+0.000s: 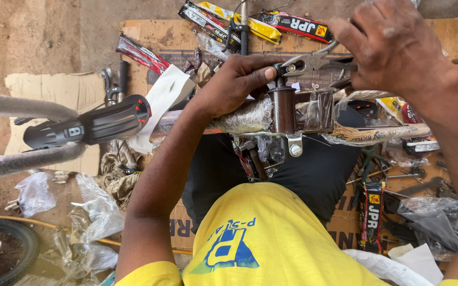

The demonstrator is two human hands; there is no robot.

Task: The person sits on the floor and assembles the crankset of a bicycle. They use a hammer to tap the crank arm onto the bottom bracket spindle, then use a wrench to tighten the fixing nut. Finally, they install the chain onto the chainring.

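Steel pliers (314,62) pinched in the right hand (393,47)'s grip; left hand (234,85) clasps the wrapped frame (250,116).

Two hands at work: left hand (234,85) and right hand (393,47); one pair of pliers (314,63); one brown frame tube (283,108); one black handlebar grip (88,127); one tyre (3,251) at the corner; at least four long printed packets, one being the red-and-black packet (372,214).

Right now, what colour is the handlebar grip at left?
Black, with small red accents at its end; the handlebar grip shows best in the head view.
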